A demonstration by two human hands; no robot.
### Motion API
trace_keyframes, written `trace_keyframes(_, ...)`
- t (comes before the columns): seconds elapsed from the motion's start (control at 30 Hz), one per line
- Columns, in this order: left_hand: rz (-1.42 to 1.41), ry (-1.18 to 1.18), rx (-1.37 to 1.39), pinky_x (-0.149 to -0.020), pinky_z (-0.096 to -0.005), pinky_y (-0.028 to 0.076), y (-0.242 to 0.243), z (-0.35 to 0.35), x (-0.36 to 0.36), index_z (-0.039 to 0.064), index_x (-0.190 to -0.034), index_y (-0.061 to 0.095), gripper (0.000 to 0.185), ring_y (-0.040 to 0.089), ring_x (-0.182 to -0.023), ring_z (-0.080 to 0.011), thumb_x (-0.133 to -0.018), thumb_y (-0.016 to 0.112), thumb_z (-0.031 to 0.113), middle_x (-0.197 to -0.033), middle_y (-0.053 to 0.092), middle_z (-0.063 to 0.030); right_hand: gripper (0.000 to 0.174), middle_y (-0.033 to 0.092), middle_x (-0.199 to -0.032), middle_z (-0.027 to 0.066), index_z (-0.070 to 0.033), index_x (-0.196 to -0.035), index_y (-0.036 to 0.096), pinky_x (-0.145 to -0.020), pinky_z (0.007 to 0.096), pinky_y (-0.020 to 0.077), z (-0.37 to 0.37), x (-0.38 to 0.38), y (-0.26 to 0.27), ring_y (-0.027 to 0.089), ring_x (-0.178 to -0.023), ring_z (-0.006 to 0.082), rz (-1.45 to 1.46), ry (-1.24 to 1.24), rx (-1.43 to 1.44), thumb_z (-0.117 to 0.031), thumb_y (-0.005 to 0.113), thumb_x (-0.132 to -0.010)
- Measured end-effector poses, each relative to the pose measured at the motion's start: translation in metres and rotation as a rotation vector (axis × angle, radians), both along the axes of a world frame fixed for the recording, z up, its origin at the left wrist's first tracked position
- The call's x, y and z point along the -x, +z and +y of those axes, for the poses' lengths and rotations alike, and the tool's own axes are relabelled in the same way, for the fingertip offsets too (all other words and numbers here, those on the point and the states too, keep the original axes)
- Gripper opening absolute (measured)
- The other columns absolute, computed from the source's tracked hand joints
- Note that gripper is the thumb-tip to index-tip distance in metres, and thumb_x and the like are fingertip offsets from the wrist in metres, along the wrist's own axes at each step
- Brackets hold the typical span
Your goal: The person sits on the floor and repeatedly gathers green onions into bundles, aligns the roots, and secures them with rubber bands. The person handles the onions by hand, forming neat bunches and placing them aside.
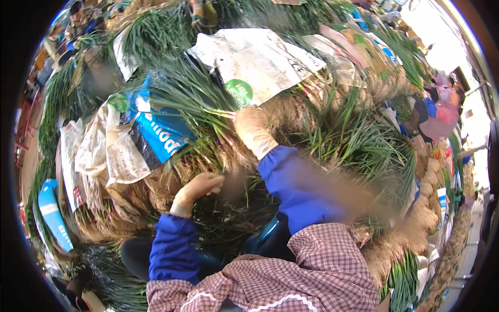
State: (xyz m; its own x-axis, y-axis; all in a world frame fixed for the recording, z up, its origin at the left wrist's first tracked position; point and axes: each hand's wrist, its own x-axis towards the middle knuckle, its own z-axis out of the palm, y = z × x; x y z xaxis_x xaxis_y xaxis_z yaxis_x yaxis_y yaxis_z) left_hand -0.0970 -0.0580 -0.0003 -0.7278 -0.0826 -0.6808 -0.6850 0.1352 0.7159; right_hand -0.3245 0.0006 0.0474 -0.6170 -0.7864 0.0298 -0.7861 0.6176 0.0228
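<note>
My right hand (251, 126), in a pale work glove with a blue sleeve cover, is closed on a few green onions at their pale stems (224, 113). Their long green leaves spread up and left over the pile. Lower and to the left, my left hand (202, 188) wears a similar glove, its fingers curled in front of the rooty ends of bundled onions (165, 189). Whether anything sits in those fingers I cannot tell. Beneath both hands, dark loose leaves (234, 218) cover the ground between my knees.
White plastic sacking (257, 58) and a blue-and-white printed sack (163, 130) drape over the onion piles ahead. Loose green onions (358, 140) heap up at my right. Another person (444, 109) sits at the far right, and one more person (76, 25) is at the upper left.
</note>
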Motion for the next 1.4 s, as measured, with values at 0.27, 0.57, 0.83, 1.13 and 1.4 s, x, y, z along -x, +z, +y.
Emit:
trace_keyframes(0.27, 0.651, 0.964, -0.666, -0.072, -0.0301, 0.054, -0.002, 0.020, -0.029, 0.000, -0.115, 0.060, 0.031, 0.066, -0.080, -0.0178, -0.097, 0.055, 0.024, -0.095, 0.068, -0.0086, 0.033, 0.069, -0.086, 0.0108, -0.014, -0.110, 0.067, -0.076, 0.0361, 0.0514, 0.094, -0.122, 0.020, 0.066, -0.087, 0.0304, -1.070, 0.428, -0.253, -0.036, 0.061, -0.086)
trace_keyframes(0.57, 0.641, 0.947, -0.851, -0.059, -0.0287, 0.052, -0.026, 0.060, -0.073, -0.006, -0.111, 0.060, 0.029, 0.059, -0.060, -0.0168, -0.098, 0.050, 0.018, -0.084, 0.067, -0.0113, 0.026, 0.066, -0.084, 0.0020, -0.007, -0.106, 0.065, -0.062, 0.0243, 0.0461, 0.055, -0.147, -0.059, 0.057, -0.069, 0.0109, -1.701, -0.049, 0.589, -0.030, 0.061, -0.094)
trace_keyframes(0.83, 0.481, 1.253, -0.835, -0.033, -0.0241, 0.028, -0.026, 0.084, -0.101, 0.003, -0.091, 0.060, 0.038, 0.034, -0.033, -0.0098, -0.101, 0.042, 0.035, -0.052, 0.049, -0.0012, 0.022, 0.047, -0.057, -0.0073, -0.008, -0.090, 0.062, -0.037, 0.0182, 0.0298, 0.065, -0.149, -0.074, 0.039, -0.042, 0.0013, -1.658, -0.266, 1.000, -0.029, 0.057, -0.096)
trace_keyframes(1.13, 0.300, 1.148, -0.383, -0.037, -0.0192, 0.032, -0.020, 0.098, -0.105, 0.004, -0.081, 0.064, 0.040, 0.046, -0.040, -0.0063, -0.099, 0.051, 0.037, -0.056, 0.057, -0.0010, 0.028, 0.069, -0.082, 0.0148, -0.007, -0.099, 0.067, -0.069, 0.0406, 0.0508, 0.067, -0.187, -0.102, 0.067, -0.079, 0.0320, -0.886, 0.107, 0.360, -0.033, 0.058, -0.091)
trace_keyframes(1.4, 0.457, 1.058, -0.408, -0.046, -0.0209, 0.035, -0.026, 0.107, -0.115, 0.006, -0.094, 0.066, 0.031, 0.048, -0.050, -0.0047, -0.100, 0.050, 0.032, -0.066, 0.059, 0.0029, 0.022, 0.059, -0.071, -0.0025, -0.012, -0.084, 0.068, -0.059, 0.0314, 0.0442, 0.084, -0.177, -0.096, 0.053, -0.064, 0.0132, -1.815, -0.260, 0.319, -0.031, 0.058, -0.089)
